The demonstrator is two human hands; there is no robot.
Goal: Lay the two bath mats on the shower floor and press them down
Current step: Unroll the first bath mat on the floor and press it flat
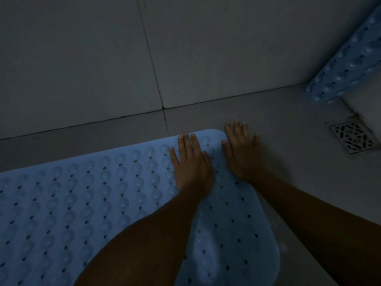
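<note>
Blue bath mat [82,203] lies flat on the grey shower floor [288,120], far edge near the wall, in our head view. Our left hand [190,162] presses flat on its far right corner w/ fingers straight. Our right hand [242,153] rests at the mat's right edge, fingers spread, partly on the floor. Second mat [350,62] leans against the wall top right, just above the metal drain [353,137].

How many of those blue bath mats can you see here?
2. One light blue perforated rubber bath mat lies flat on the grey tiled floor under both hands; a second blue suction-cup mat leans in the upper right corner, partly out of view.
</note>
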